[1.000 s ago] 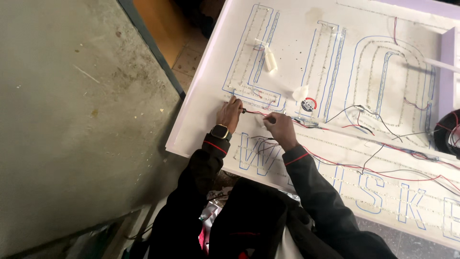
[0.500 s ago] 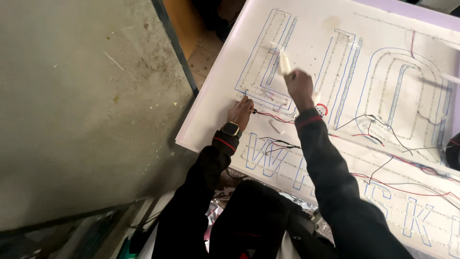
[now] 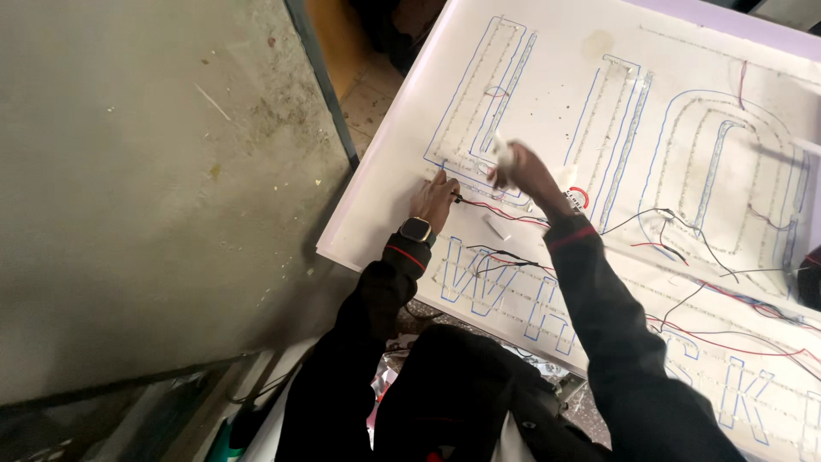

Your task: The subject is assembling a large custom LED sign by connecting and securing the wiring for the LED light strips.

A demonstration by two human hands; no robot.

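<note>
White and slightly blurred, a small tube-like object sits closed in the right hand, which hovers over the bottom of the first big outlined letter; what the object is cannot be told, but its long axis runs roughly up the board, away from the person. The left hand is narrowed to a pinch, fingertips pressed on the end of a red and black wire pair near the board's left edge. That wire lies nearly flat across the board, running from the left hand rightward under the right wrist.

Both hands work on a large white sign board that serves as the surface. Blue letter outlines are drawn on it, and rows of small dotted lights already fill the upper letters, so the laying-out looks largely done. Loose red and black wires trail unconnected between the letters, so the wiring appears unfinished. A grey concrete floor lies to the left.
</note>
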